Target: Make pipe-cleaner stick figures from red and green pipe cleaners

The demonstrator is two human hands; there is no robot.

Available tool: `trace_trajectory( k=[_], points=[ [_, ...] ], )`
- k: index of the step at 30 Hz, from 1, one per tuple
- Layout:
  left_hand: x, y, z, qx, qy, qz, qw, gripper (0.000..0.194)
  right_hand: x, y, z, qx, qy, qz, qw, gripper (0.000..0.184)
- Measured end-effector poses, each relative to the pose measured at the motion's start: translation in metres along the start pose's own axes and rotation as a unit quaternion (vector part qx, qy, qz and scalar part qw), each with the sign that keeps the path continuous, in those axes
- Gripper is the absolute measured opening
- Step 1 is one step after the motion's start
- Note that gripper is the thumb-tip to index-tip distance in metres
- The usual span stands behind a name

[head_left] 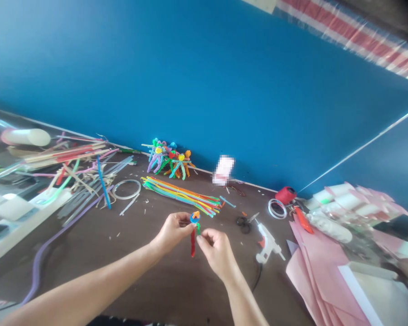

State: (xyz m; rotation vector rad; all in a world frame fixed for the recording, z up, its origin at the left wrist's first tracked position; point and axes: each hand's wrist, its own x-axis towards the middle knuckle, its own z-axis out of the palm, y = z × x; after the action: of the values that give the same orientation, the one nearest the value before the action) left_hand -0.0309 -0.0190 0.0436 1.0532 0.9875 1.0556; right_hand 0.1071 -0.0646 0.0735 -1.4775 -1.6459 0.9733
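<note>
Pipe-cleaner figure (pixel 195 219) hung above the surface (pixel 170 290), left fingers (pixel 186 232) pinching its blue top, likely steadying it while right fingers (pixel 205 245) pinched the green strip (pixel 198 228); stem bundle (pixel 183 196) lay beyond, presumably for easy reach.

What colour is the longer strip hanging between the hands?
The longer strip is red, seen in the head view.

The left fingers (pixel 184 217) partly hide the fuzzy craft piece (pixel 193 242), and a white item (pixel 223 170) is pixelated.
</note>
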Motion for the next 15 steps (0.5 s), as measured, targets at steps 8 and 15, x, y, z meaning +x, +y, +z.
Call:
trace_trajectory(
  k=[8,15],
  points=[
    [0.002,0.003,-0.002,0.002,-0.048,0.001,0.999,0.017,0.005,-0.006,-0.015,0.029,0.022,-0.011,0.999,0.023],
    [-0.001,0.005,-0.005,-0.136,-0.144,-0.045,0.979,0.019,0.014,0.011,-0.016,0.161,-0.026,0.122,0.979,0.026]
  ],
)
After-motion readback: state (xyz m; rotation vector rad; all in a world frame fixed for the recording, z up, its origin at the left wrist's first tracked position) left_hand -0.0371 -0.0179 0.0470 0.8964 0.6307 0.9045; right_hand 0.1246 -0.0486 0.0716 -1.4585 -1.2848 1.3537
